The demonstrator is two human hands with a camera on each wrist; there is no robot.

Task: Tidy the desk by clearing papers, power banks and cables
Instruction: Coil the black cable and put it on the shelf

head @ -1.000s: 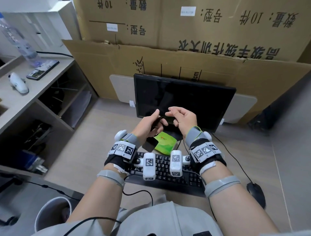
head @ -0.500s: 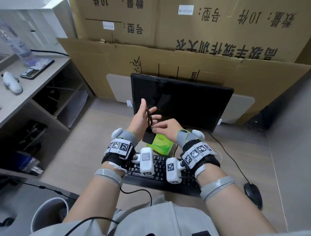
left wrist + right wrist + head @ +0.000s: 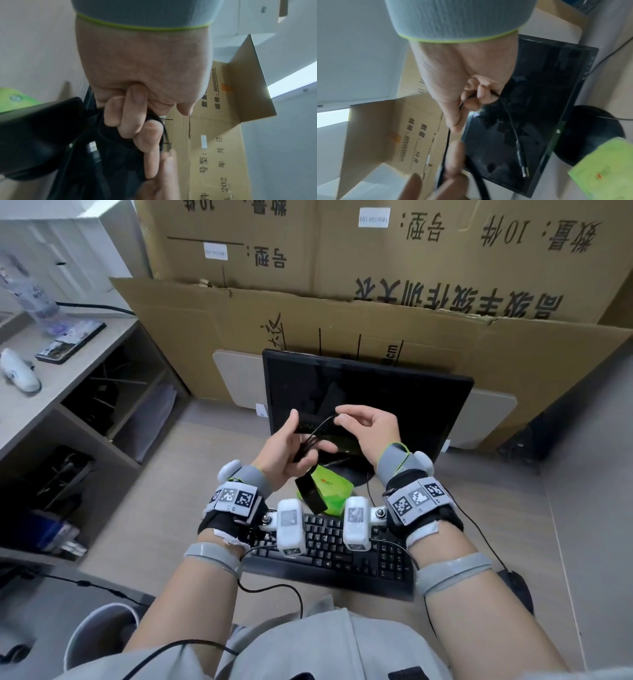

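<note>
My left hand (image 3: 301, 447) is raised in front of the monitor, its fingers (image 3: 137, 121) curled round loops of a thin black cable (image 3: 310, 444). A black power bank (image 3: 310, 495) hangs on that cable just under the hand and fills the left of the left wrist view (image 3: 34, 135). My right hand (image 3: 346, 419), up and to the right, pinches one strand of the cable (image 3: 510, 117) between thumb and fingers. The strand runs taut between both hands. A plug end (image 3: 523, 170) dangles free.
A green packet (image 3: 330, 489) lies on the desk under the hands, behind the black keyboard (image 3: 335, 556). The monitor (image 3: 394, 398) stands behind, backed by cardboard boxes (image 3: 376, 313). A mouse (image 3: 517, 587) sits right, a side shelf (image 3: 51, 378) left, a white bin (image 3: 99, 635) below.
My right hand has risen from beside the left palm and moved right, drawing a strand of cable out. The left hand's fingers have closed over the loops.
</note>
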